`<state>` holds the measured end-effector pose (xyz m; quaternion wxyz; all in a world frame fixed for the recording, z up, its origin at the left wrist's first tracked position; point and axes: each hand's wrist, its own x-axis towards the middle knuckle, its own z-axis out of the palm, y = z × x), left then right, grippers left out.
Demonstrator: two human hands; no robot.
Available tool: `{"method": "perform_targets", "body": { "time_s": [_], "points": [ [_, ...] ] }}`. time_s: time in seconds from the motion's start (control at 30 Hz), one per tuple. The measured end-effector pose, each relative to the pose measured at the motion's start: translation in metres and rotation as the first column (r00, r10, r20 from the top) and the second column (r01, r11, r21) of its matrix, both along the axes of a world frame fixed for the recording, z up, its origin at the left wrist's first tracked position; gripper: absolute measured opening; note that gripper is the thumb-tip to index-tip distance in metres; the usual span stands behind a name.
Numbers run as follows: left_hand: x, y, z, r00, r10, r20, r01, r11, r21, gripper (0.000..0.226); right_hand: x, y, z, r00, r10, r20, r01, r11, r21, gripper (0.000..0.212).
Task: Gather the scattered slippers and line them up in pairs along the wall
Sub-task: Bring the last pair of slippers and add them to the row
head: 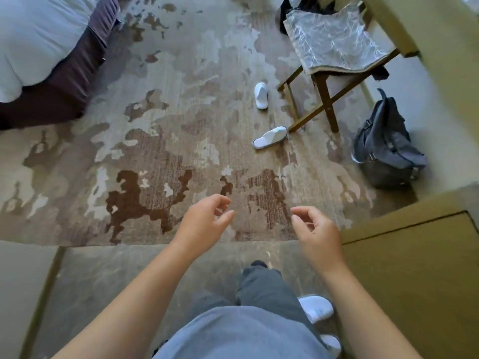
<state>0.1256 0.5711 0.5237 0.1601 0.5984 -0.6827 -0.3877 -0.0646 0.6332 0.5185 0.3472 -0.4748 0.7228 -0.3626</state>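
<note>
Two white slippers lie apart on the patterned carpet ahead. One slipper [261, 95] points away from me, left of the stool's legs. The other slipper [270, 137] lies at an angle, its toe close to a stool leg. Near my feet at the bottom, a third white slipper [316, 308] and the edge of another [333, 344] show beside my leg, by the wall on the right. My left hand [206, 220] and my right hand [315, 233] hang in front of me, fingers loosely curled and apart, holding nothing.
A wooden folding stool [324, 81] with a patterned fabric seat stands at the upper right. A grey backpack [387, 149] rests on the floor against the right wall. A bed [39, 47] fills the upper left. A tan door or panel [414, 268] stands at the right.
</note>
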Motion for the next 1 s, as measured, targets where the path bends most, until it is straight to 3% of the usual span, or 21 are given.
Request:
{"method": "perform_targets", "body": {
  "time_s": [0.2,0.4,0.77,1.0],
  "points": [
    [0.002,-0.110,-0.007,0.987,0.159,0.025,-0.160,0.986,0.054,0.022,-0.017,-0.173,0.022,0.987,0.148,-0.063,-0.151,0.988,-0.043,0.014],
    [0.018,-0.249,-0.033,0.973,0.224,0.058,-0.229,0.968,0.106,0.022,-0.018,-0.327,0.003,0.993,0.102,-0.059,-0.103,0.995,-0.016,0.015],
    [-0.024,-0.554,-0.018,0.997,-0.063,0.045,0.059,0.995,0.086,0.030,-0.033,-0.509,-0.023,0.988,-0.136,-0.074,0.148,0.972,0.184,0.015],
    [-0.063,-0.702,-0.058,0.967,-0.217,0.134,0.197,0.970,0.145,0.030,-0.075,-0.637,-0.071,0.955,-0.288,-0.064,0.295,0.923,0.246,0.016]
  ]
}}
